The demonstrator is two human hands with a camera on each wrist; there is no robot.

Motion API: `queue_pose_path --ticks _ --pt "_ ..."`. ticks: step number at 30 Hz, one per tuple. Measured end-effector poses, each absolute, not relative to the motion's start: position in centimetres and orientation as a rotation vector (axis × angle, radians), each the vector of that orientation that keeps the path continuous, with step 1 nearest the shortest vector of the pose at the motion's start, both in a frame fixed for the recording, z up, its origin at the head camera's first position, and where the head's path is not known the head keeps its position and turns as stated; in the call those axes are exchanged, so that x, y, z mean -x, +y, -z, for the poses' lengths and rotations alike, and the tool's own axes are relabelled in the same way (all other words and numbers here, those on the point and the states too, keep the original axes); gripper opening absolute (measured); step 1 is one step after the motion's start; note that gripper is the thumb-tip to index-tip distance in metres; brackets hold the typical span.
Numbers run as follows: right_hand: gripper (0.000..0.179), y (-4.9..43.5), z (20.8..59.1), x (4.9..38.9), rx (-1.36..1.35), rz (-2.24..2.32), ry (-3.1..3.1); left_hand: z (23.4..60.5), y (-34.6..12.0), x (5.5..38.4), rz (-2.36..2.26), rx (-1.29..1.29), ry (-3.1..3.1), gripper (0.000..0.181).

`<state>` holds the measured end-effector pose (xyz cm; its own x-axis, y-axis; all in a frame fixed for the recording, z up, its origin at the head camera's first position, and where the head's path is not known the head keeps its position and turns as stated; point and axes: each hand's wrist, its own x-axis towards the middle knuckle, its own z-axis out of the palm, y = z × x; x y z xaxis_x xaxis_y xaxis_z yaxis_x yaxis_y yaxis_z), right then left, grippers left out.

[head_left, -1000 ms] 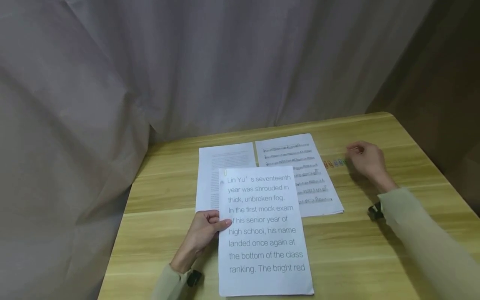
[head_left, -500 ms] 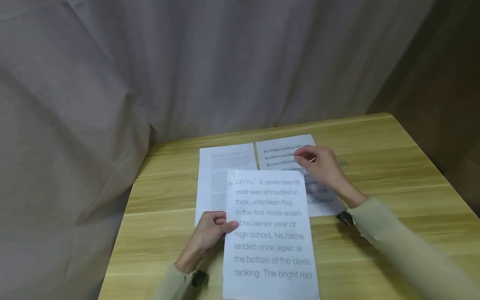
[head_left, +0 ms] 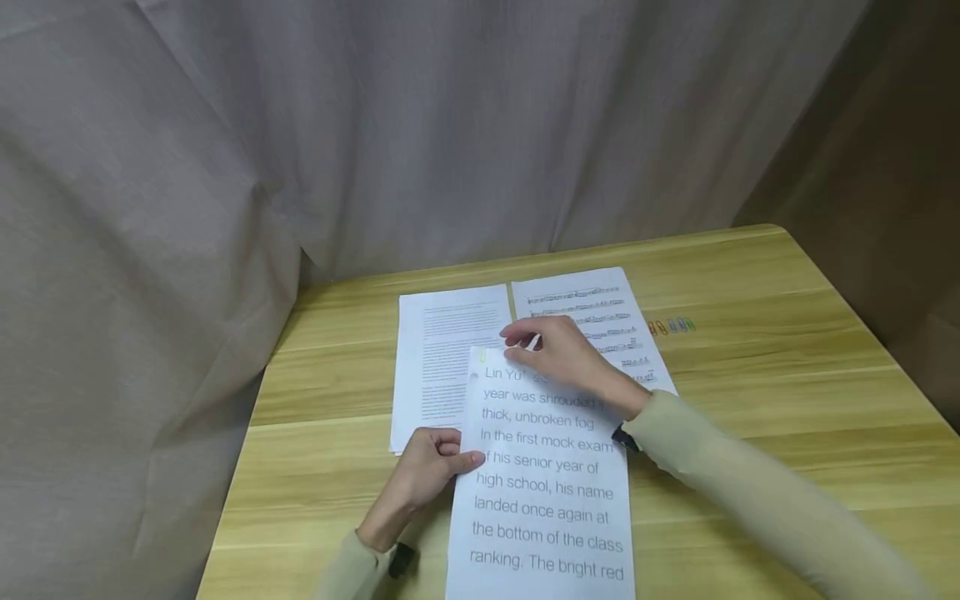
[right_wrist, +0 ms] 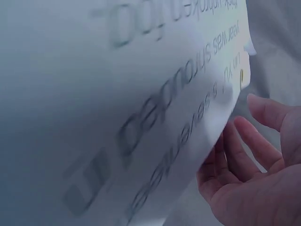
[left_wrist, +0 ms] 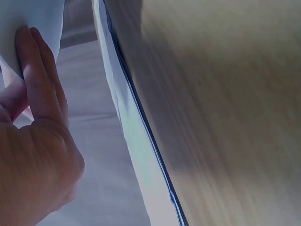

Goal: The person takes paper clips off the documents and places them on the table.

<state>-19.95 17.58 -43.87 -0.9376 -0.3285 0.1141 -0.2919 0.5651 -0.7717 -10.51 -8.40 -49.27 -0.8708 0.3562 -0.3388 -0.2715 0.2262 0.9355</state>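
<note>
My left hand (head_left: 431, 467) grips the left edge of a printed paper stack (head_left: 547, 508), thumb on the front and fingers behind. The left wrist view shows those fingers against the back of the paper (left_wrist: 40, 14). A yellow paper clip (head_left: 482, 356) sits at the stack's top left corner. My right hand (head_left: 558, 354) is at the top edge, its fingertips just right of the clip. In the right wrist view, the right hand's (right_wrist: 254, 155) thumb and index fingertips stand apart with nothing visible between them; other fingers reach behind the paper's edge (right_wrist: 221, 125).
Behind the held stack, a text document (head_left: 450, 350) and a sheet-music stack (head_left: 573, 292) lie side by side on the wooden table (head_left: 780, 350). A row of several coloured paper clips (head_left: 671, 326) lies right of the music. A grey curtain (head_left: 480, 133) hangs behind the table.
My right hand has moved left from beside the clip row, over the sheet music, to the held stack's top edge. My left hand has shifted the stack slightly right and toward me.
</note>
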Motion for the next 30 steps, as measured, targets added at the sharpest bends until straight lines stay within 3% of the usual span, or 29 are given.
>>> queue_pose_path --ticks 9,15,30 --pt "0.029 15.3 44.5 20.3 0.599 1.326 2.673 49.6 -8.4 10.5 -1.652 -0.081 2.042 0.021" --pt "0.022 14.8 44.4 20.5 0.54 1.346 2.625 49.5 -8.5 10.5 -1.654 -0.079 2.047 0.022" --pt "0.022 14.3 44.4 20.6 0.405 1.366 2.572 49.4 -8.2 10.4 -1.667 -0.087 2.043 0.024"
